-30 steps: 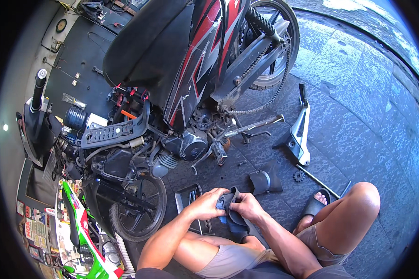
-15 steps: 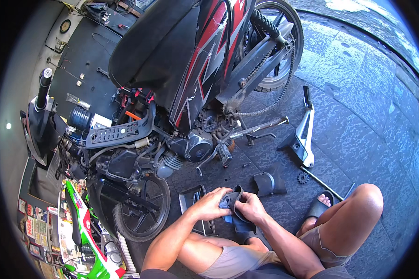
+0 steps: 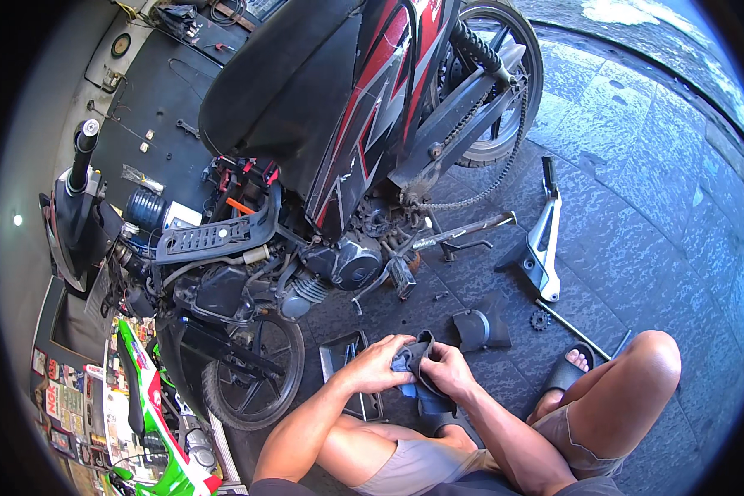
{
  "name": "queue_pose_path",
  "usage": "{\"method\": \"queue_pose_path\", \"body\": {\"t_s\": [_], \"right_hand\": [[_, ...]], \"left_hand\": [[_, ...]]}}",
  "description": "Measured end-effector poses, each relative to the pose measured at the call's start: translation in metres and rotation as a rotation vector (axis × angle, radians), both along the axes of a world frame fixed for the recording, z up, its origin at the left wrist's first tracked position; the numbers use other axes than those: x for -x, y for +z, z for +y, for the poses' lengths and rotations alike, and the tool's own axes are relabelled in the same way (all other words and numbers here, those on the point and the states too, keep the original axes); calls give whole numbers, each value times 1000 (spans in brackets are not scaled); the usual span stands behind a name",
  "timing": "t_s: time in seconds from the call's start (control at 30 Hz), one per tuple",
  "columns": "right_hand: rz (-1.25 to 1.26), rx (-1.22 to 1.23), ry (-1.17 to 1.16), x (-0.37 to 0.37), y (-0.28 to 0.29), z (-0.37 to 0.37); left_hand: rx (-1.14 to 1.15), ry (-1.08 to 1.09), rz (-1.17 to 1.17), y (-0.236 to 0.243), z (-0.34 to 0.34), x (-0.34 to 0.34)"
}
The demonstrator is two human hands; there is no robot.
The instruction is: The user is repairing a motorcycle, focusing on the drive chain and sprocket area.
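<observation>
Both of my hands are together low in the middle of the view, over my lap. My right hand (image 3: 450,372) is closed on the edge of a dark curved cover (image 3: 426,392). On the cover's left side, my left hand (image 3: 380,364) is closed around a blue-grey rag (image 3: 404,364) pressed to it. The fingertips inside the fold are partly hidden. Just beyond my hands, a similar dark curved piece (image 3: 473,329) with a grey band lies on the floor.
A partly dismantled motorcycle (image 3: 339,149) stands ahead, its chain (image 3: 504,183) hanging loose. Right of it lie a silver footrest bracket (image 3: 544,248), a small sprocket (image 3: 541,319) and a long-handled wrench (image 3: 583,337). A tray (image 3: 332,364) sits left of my hands; a green-and-white motorcycle (image 3: 153,405) is farther left.
The whole view has shifted slightly. Both hands keep their grip on the rag and the curved cover, with little visible movement.
</observation>
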State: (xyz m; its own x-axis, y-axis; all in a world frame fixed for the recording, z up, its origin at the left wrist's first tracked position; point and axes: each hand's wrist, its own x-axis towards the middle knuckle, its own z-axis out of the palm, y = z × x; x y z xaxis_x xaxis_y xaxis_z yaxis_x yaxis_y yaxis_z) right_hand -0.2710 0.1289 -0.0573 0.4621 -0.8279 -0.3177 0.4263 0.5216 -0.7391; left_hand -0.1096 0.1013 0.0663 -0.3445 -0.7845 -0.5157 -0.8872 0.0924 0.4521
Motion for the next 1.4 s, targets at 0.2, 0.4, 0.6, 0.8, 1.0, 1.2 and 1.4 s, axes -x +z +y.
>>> {"method": "queue_pose_path", "body": {"t_s": [0.2,0.4,0.6,0.8,1.0,1.2,1.4], "right_hand": [[82,5,-53,-4,-9,1],[260,22,-74,-5,-15,1],[214,17,-82,-6,-16,0],[198,15,-73,-7,-19,0],[200,15,-63,-5,-17,0],[174,10,-67,-4,-12,0],[173,8,-64,-4,-13,1]], "left_hand": [[10,26,-29,-1,0,-2],[19,17,-73,-2,0,-2],[9,2,-60,-1,-1,-1],[2,8,-59,-1,-1,-1],[-3,16,-68,0,0,-1],[17,-4,-57,1,0,-2],[31,-13,-60,-1,1,-3]]}}
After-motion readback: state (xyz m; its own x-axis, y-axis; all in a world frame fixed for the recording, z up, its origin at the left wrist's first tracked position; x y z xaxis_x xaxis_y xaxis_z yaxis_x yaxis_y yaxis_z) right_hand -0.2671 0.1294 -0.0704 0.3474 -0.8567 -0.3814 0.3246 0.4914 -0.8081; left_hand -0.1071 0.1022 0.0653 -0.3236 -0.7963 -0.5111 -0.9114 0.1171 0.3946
